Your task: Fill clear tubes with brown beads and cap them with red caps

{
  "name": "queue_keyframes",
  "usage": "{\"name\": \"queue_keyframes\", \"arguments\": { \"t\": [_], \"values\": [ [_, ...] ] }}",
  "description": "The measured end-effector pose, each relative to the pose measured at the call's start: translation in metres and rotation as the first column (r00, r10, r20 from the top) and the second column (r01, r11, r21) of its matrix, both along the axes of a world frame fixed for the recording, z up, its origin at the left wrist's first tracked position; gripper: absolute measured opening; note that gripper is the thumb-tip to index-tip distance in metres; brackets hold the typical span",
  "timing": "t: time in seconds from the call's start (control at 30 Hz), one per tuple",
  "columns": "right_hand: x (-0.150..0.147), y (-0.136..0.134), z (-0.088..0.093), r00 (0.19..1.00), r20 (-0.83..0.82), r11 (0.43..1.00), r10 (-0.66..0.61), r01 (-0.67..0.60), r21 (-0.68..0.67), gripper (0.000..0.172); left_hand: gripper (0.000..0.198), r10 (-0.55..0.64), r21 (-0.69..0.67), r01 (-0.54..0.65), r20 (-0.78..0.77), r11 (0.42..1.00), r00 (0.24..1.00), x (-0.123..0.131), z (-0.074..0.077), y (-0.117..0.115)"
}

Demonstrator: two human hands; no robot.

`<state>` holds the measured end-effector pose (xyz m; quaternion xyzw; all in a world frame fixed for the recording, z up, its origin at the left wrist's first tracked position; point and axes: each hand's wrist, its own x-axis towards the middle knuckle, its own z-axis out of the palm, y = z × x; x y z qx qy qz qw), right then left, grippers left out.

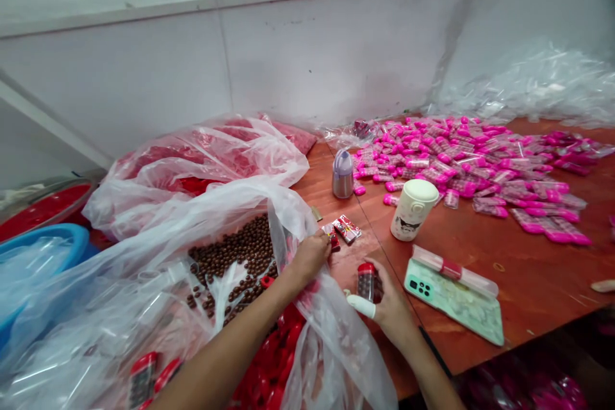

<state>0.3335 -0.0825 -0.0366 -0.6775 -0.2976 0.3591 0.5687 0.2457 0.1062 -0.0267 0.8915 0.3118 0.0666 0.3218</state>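
My right hand (387, 306) is closed round a small clear bottle with a red cap (368, 280), filled with brown chocolate balls; a white cot covers its thumb. My left hand (312, 253) is closed in a pinch at the edge of a large clear plastic bag (250, 205), beside small red-and-white sachets (346, 229); what it pinches is hidden. Inside the bag lies a heap of brown chocolate balls (240, 250). Red caps (269, 365) fill the bag's near end under my forearm.
A red wooden table (528, 275) holds a phone with a mint case (451, 298), a cream tumbler (413, 208), a small grey-lilac bottle (343, 173), a spread of pink-capped wrapped bottles (471, 160) and clear wrappers (542, 86). Red and blue basins (52, 230) stand left.
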Motion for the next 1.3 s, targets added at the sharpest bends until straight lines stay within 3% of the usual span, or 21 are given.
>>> {"name": "queue_keyframes", "arguments": {
  "t": [0.13, 0.27, 0.43, 0.6, 0.7, 0.87, 1.0, 1.07, 1.13, 1.23, 1.3],
  "values": [
    [0.007, 0.012, 0.007, 0.996, 0.078, 0.999, 0.053, -0.053, -0.001, 0.077, 0.021, 0.072, -0.110, -0.058, 0.119, 0.992, 0.990, -0.002, 0.001, 0.002],
    [0.012, 0.028, 0.009, 0.995, 0.055, 0.993, 0.080, -0.084, 0.082, 0.073, 0.025, 0.125, -0.318, -0.045, 0.236, 0.947, 0.964, -0.003, -0.002, 0.005],
    [0.013, 0.046, -0.003, 0.991, -0.096, 0.983, 0.090, -0.073, 0.168, 0.074, 0.033, 0.223, -0.541, -0.006, 0.336, 0.841, 0.915, -0.004, -0.004, 0.009],
    [0.011, 0.050, -0.019, 0.992, 0.113, 0.997, 0.062, -0.066, 0.034, 0.074, 0.039, 0.279, -0.688, 0.038, 0.343, 0.725, 0.897, -0.011, 0.005, 0.009],
    [0.009, 0.052, -0.021, 0.991, 0.118, 0.997, 0.057, -0.062, 0.040, 0.073, 0.042, 0.303, -0.766, 0.065, 0.329, 0.640, 0.894, -0.015, 0.013, 0.007],
    [0.005, 0.050, -0.017, 0.997, -0.075, 0.992, 0.020, -0.011, 0.124, 0.078, 0.041, 0.396, -0.804, 0.013, 0.307, 0.594, 0.865, -0.022, 0.028, -0.001],
    [-0.002, 0.034, -0.002, 0.965, -0.260, 0.968, -0.018, 0.081, 0.235, 0.080, 0.038, 0.497, -0.824, -0.003, 0.339, 0.567, 0.799, -0.042, 0.045, -0.019],
    [-0.009, 0.021, 0.010, 0.940, -0.340, 0.957, 0.024, 0.077, 0.279, 0.079, 0.035, 0.514, -0.799, 0.017, 0.403, 0.601, 0.757, -0.058, 0.052, -0.032],
    [-0.019, 0.009, 0.024, 0.905, -0.417, 0.952, 0.087, 0.048, 0.303, 0.079, 0.030, 0.498, -0.710, -0.016, 0.477, 0.704, 0.724, -0.076, 0.056, -0.047],
    [-0.040, -0.004, 0.042, 0.857, -0.487, 0.953, 0.169, -0.016, 0.302, 0.080, 0.015, 0.394, -0.470, -0.096, 0.591, 0.877, 0.704, -0.108, 0.055, -0.067],
    [-0.057, -0.008, 0.049, 0.836, -0.508, 0.954, 0.207, -0.056, 0.295, 0.079, 0.014, 0.290, -0.303, -0.110, 0.650, 0.947, 0.702, -0.129, 0.051, -0.079]
  ]
}}
